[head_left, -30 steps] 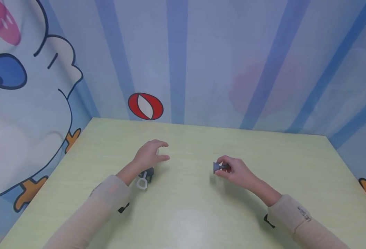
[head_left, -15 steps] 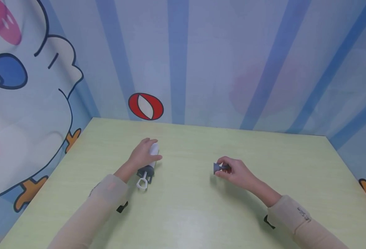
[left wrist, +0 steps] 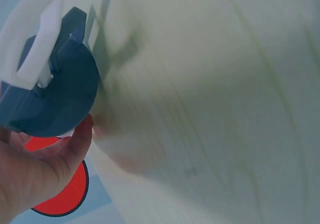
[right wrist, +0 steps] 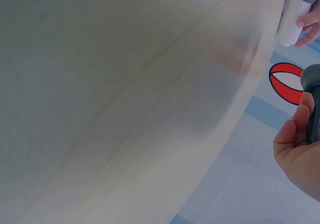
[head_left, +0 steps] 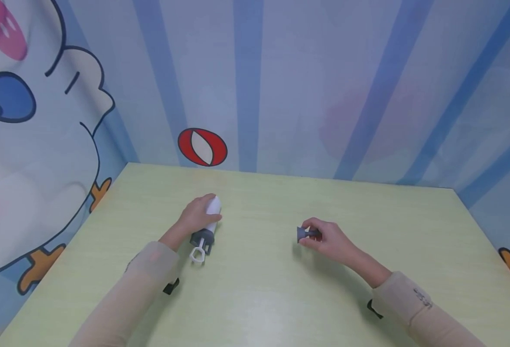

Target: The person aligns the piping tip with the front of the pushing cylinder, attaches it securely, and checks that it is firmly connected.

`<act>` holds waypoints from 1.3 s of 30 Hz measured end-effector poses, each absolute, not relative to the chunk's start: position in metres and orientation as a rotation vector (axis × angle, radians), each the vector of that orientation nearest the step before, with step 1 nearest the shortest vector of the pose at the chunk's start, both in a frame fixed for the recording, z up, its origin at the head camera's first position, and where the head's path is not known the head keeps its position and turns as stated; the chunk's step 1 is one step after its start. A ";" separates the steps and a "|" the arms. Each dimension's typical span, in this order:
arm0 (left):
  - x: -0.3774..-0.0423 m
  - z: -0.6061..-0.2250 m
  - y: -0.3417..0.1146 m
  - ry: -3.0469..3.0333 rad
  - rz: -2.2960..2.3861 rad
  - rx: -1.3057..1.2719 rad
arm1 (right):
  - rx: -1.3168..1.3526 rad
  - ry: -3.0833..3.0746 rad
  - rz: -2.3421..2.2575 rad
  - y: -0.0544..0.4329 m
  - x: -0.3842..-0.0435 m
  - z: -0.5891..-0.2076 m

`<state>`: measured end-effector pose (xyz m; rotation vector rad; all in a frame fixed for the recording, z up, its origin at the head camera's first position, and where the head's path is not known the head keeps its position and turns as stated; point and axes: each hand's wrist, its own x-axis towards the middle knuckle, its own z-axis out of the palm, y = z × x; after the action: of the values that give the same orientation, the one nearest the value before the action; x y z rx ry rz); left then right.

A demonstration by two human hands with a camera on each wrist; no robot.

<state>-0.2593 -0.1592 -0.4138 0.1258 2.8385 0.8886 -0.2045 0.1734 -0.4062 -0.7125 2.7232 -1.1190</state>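
Observation:
In the head view my left hand grips a white cylinder, thumb on its right side. Its near end has a dark grey cap with a white loop handle. From the left wrist the cap hides most of the cylinder, and the thumb shows below it. The right wrist view shows the fingers around the white body. To the right, my right hand pinches a small dark grey piece with a flared end and a thinner stem. That stem runs down into the palm.
A pale yellow-green table lies under both hands. Its far edge meets a blue striped backdrop with a red and white oval. A large cartoon figure is printed at the left.
My left hand has moved a little left and closed around the white cylinder, whose body now shows beside the fingers. The right hand keeps holding the grey piece in place.

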 end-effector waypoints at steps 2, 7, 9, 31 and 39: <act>-0.259 -0.413 -0.159 2.835 0.888 0.117 | -0.713 2.722 -1.118 0.174 -0.205 -0.407; -0.258 -0.410 -0.158 2.834 0.881 0.109 | -0.715 2.714 -1.122 0.174 -0.205 -0.408; -0.257 -0.409 -0.158 2.838 0.884 0.120 | -0.712 2.713 -1.122 0.174 -0.204 -0.407; -0.234 -0.391 -0.133 2.771 0.926 0.335 | -0.674 2.728 -1.126 0.176 -0.210 -0.405; -0.227 -0.385 -0.125 2.749 0.899 0.431 | -0.689 2.726 -1.130 0.175 -0.210 -0.403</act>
<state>-0.2267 -0.1252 -0.3852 0.4307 2.7490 0.8989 -0.2095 0.1751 -0.4032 -0.6894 2.7264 -1.1302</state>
